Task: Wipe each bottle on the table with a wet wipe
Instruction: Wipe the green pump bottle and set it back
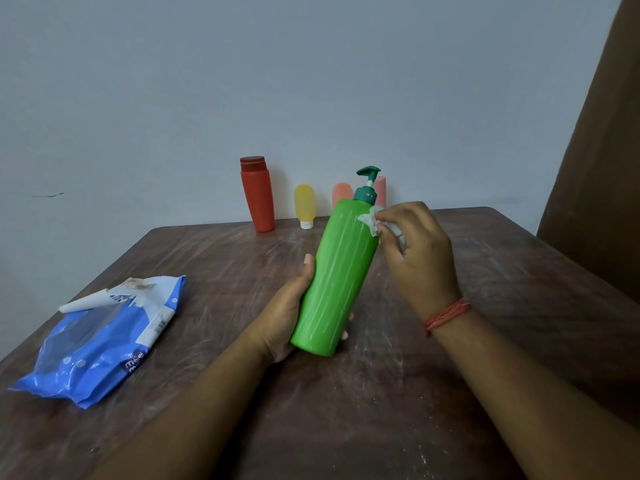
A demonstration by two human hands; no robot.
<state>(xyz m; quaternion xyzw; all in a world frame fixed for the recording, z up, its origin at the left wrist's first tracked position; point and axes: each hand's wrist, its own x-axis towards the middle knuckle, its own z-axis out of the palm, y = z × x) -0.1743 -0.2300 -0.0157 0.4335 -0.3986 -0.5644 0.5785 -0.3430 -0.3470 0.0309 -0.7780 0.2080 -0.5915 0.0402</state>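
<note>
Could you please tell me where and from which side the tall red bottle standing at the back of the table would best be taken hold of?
Probably round the middle of the tall red plastic bottle, from the front. It stands upright near the wall, so the rear is shut off; the small yellow tube stands apart on its right, leaving room for fingers. The body narrows toward the dark red cap.
</note>
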